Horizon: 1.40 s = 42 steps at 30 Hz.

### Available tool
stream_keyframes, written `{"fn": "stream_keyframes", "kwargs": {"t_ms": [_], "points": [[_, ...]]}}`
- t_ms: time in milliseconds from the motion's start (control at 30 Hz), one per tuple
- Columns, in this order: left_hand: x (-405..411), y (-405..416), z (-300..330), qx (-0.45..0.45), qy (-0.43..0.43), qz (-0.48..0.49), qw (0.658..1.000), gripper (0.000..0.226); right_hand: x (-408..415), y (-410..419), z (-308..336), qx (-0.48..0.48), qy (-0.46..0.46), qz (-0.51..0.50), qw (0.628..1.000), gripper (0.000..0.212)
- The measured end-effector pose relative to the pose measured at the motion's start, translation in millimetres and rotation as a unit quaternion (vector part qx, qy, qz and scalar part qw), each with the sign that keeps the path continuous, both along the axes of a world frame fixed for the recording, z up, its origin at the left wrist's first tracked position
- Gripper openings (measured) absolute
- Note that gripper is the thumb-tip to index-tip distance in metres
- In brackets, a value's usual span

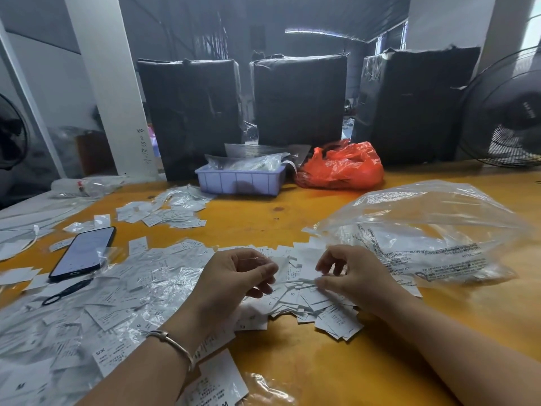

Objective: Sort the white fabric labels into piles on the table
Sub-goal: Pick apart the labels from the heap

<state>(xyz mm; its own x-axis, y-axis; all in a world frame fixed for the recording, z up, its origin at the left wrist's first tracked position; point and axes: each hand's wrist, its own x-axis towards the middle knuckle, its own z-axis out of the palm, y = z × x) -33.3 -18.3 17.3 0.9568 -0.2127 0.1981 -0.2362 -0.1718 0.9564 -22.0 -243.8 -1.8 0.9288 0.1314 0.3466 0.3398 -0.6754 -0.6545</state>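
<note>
Head view gives me both hands low over a yellow wooden table (292,376), working in a loose heap of small white fabric labels (310,297). My left hand (234,276) sits at about 9 o'clock of that heap, fingers curled inward with thumb and forefinger closed toward each other; I think they pinch a thin clear sleeve or label, but I cannot tell for sure. A silver metal bangle (172,344) circles that wrist. My right hand (348,271) is at 3 o'clock of the heap, fingers bent down, fingertips nipping the edge of a few labels that lie directly beneath it. The heap spreads between the two hands and on toward 6 o'clock, touching both.

From the right hand toward 2 o'clock lies a large crumpled clear plastic bag with black print (433,230), its mouth just beside the fingers. From the left hand out to 8 o'clock stretches a wide scatter of labels in clear wrappers (87,312). A black smartphone (83,253) rests at 10 o'clock. Farther off at 12 o'clock stand a pale purple plastic tray (240,180) and an orange-red plastic bag (342,168).
</note>
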Motion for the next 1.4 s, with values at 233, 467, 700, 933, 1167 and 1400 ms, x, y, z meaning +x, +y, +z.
{"fn": "stream_keyframes", "kwargs": {"t_ms": [233, 467, 700, 933, 1167, 1400], "points": [[0, 0, 1, 0.016, -0.008, 0.008, 1.0, 0.024, 3, 2, -2, -0.127, -0.021, -0.013, 0.992, 0.035], [2, 2, 0, 0.027, -0.008, 0.041, 0.999, 0.013, 2, -1, 2, -0.081, -0.048, -0.018, 0.995, 0.012], [1, -1, -1, 0.018, 0.006, 0.02, 1.0, 0.006, -6, -1, 10, 0.041, -0.089, -0.044, 0.994, 0.007], [0, -3, -1, 0.031, -0.024, 0.007, 0.999, 0.01, -13, 5, 13, 0.178, -0.045, 0.022, 0.983, 0.023], [0, -5, -5, 0.047, -0.034, -0.007, 0.998, 0.002, -22, 15, 19, 0.255, -0.064, 0.062, 0.963, 0.044], [-2, -5, -6, 0.085, -0.074, -0.03, 0.993, 0.001, -28, 15, 28, 0.312, -0.062, 0.055, 0.946, 0.022]]}}
